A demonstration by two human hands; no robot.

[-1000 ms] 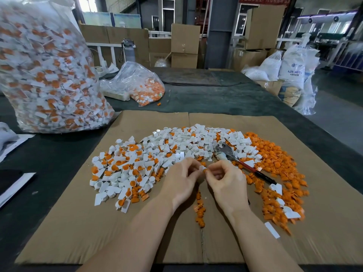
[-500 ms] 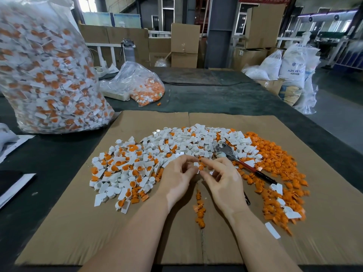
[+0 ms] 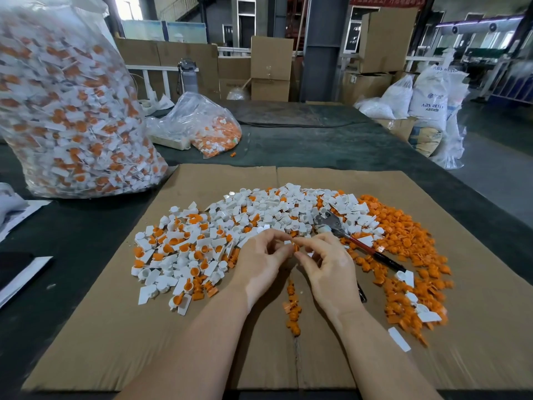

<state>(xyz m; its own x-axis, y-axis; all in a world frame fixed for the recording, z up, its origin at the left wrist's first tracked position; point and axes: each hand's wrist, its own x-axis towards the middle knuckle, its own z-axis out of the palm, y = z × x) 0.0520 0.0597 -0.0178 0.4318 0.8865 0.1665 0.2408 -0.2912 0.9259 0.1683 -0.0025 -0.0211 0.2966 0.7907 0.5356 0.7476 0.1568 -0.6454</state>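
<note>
A small white piece point(image 3: 287, 242) and a small orange piece point(image 3: 296, 248) sat touching each other above the middle of the cardboard sheet point(image 3: 86, 342), pinched between the fingertips of both hands. As far as could be told, the left hand point(image 3: 259, 264) gripped the white one and the right hand point(image 3: 328, 269) the orange one. Whether the two were being pressed together or pulled apart could not be told. Just below the hands lay a short line of orange pieces point(image 3: 292, 307). To the left spread a mixed heap point(image 3: 184, 249) of white cups, many with orange in them. Beyond the hands lay a plain white heap point(image 3: 274, 209), and to the right a loose orange heap point(image 3: 403, 235), with red-handled pliers point(image 3: 346, 235) resting between the two. With hundreds of pieces on the sheet, the work looked partway through at best, with much left. On the dark table point(image 3: 317, 140) stood a large full bag point(image 3: 69, 111) and a smaller bag point(image 3: 207, 125) of similar parts
</note>
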